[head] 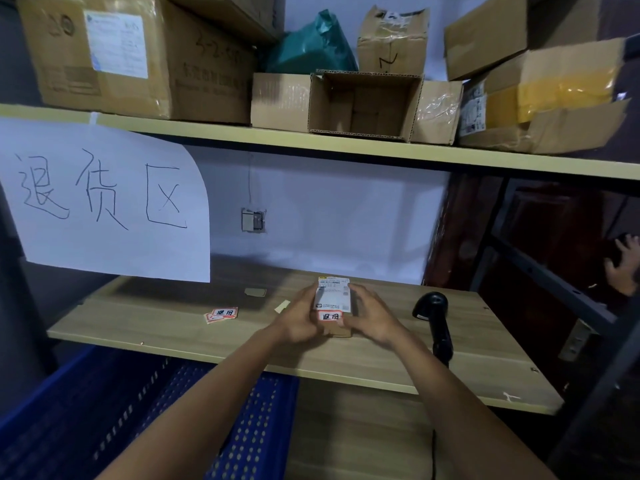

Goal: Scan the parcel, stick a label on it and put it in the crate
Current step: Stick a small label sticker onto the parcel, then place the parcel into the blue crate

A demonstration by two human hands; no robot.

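Note:
A small cardboard parcel (333, 299) with a white shipping sheet on top rests on the wooden shelf (173, 327). A red-and-white label (329, 316) is stuck on its near end. My left hand (298, 318) grips the parcel's left side, thumb near the label. My right hand (372, 315) holds its right side. The black handheld scanner (434, 318) lies on the shelf to the right of the parcel. The blue perforated crate (214, 417) sits below the shelf at the lower left.
Spare red-and-white labels (221, 314) lie on the shelf left of the parcel. A paper sign (104, 199) hangs from the upper shelf, which carries several cardboard boxes (363, 105). Another person's hand (625, 265) shows at the far right by a dark rack.

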